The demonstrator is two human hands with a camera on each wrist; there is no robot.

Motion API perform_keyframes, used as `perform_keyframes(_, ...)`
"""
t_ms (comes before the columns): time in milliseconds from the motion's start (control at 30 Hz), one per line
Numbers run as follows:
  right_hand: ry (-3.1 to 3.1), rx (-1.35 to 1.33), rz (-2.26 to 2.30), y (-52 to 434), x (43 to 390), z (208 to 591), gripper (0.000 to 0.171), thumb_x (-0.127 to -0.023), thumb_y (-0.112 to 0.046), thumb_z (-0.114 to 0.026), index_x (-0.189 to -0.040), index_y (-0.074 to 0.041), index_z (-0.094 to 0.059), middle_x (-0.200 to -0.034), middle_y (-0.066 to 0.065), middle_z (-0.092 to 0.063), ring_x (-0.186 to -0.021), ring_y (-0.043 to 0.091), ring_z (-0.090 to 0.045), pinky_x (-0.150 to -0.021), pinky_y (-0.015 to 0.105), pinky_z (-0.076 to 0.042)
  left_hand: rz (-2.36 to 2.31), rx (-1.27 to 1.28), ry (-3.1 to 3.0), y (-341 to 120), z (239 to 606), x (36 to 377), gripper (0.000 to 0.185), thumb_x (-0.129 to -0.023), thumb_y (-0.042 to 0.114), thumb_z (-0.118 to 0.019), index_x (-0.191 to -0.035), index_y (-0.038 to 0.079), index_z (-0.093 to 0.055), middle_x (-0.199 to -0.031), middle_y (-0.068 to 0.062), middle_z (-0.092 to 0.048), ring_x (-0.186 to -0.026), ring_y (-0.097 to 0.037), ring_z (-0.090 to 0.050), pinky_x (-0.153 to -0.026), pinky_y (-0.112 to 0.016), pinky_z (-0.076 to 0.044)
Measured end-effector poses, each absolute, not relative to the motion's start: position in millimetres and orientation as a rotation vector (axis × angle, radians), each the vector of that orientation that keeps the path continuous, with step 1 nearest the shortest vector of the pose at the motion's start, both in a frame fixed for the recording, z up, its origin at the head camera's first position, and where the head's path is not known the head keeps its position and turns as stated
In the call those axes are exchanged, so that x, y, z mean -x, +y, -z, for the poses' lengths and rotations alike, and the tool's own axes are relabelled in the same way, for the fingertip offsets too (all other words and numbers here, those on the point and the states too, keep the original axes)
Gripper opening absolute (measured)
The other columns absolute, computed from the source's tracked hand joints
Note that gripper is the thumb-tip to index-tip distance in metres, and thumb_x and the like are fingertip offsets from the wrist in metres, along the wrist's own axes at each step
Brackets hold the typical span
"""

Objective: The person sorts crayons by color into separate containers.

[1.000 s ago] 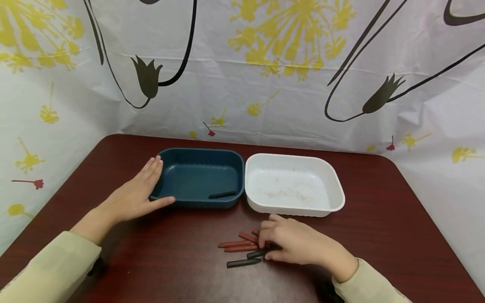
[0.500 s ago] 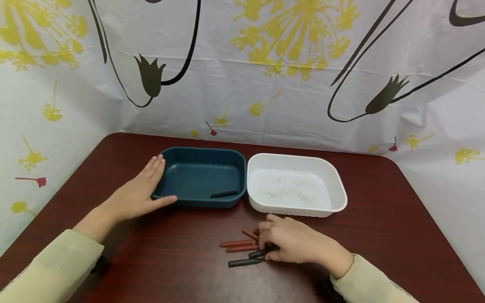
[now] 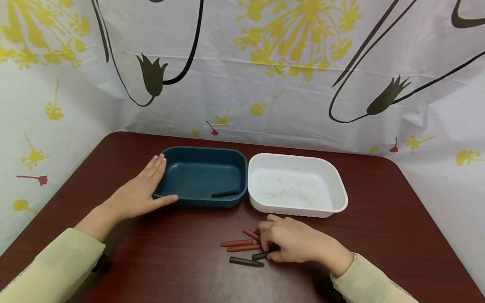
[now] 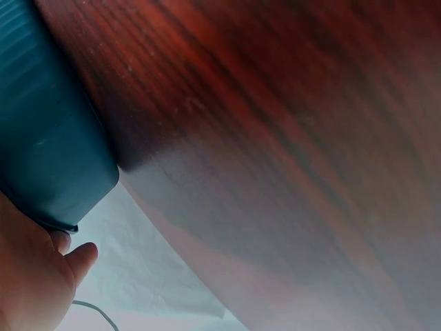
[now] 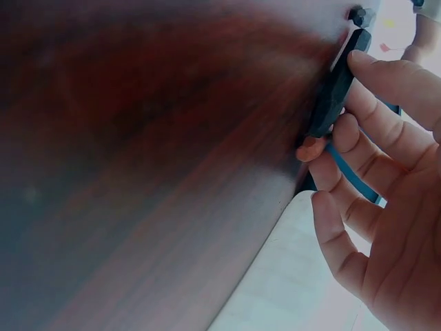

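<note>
My left hand (image 3: 139, 194) lies flat with straight fingers against the left wall of a dark teal tub (image 3: 189, 153), thumb on its near corner; the left wrist view shows the tub's outer wall (image 4: 41, 152). One black crayon (image 3: 225, 194) lies inside the tub. My right hand (image 3: 291, 243) rests on the table near the front and pinches a black crayon (image 3: 260, 255) between thumb and fingers, seen close in the right wrist view as the black crayon (image 5: 334, 86). Beside it lie several red-brown crayons (image 3: 238, 243) and another black crayon (image 3: 246, 261).
A white tray (image 3: 337, 185) with faint crumbs on its floor stands just right of the teal tub. The dark red table (image 3: 382, 235) is backed by a white curtain with yellow flowers (image 3: 295, 38) on three sides.
The loose black crayon near the front has turned slightly and now lies flatter on the table. Both hands have stayed nearly where they were.
</note>
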State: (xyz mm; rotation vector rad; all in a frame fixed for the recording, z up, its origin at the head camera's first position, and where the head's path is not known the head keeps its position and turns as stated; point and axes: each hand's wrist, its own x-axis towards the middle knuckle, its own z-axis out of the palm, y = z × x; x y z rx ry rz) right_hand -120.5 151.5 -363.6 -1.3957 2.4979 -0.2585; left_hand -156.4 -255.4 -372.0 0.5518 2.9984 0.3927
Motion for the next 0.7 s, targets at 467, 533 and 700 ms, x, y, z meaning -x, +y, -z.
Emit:
perform_keyframes(467,2.484,1.369,0.294,155.4,119.8,362.6,0.016,-0.08,-0.023,-0.079,-0.078,-0.03,-0.065,-0.09,-0.019,-0.054,-0.086,0.002,-0.043,-0.068,0.019,-0.04,-0.389,-0.539,2.994,-255.0,372.0,156.2,0.109,-0.09,0.07,-0.051,-0.158,0.0,-0.001,-0.168,-0.013,0.003,-0.156,-0.033,0.002,-0.12,-0.059,-0.022)
perform_keyframes(533,2.483,1.371,0.302,155.4,119.9,362.0,0.016,-0.08,-0.023,-0.079,-0.078,-0.03,-0.065,-0.089,-0.019,-0.054,-0.086,0.002,-0.044,-0.068,0.019,-0.041,-0.386,-0.538,2.994,-254.8,372.1,156.2,0.109,-0.09,0.07,-0.051,-0.158,0.001,-0.001,-0.168,-0.013,0.003,-0.156,-0.032,0.002,-0.12,-0.059,-0.022)
perform_keyframes(700,2.489,1.359,0.342,154.3,120.6,360.4,0.016,-0.081,-0.021,-0.079,-0.079,-0.03,-0.065,-0.087,-0.019,-0.055,-0.086,0.002,-0.044,-0.07,0.019,-0.043,-0.379,-0.54,2.998,-255.0,372.5,156.7,0.109,-0.09,0.07,-0.051,-0.158,0.001,-0.001,-0.168,-0.013,0.002,-0.156,-0.032,0.001,-0.12,-0.058,-0.022)
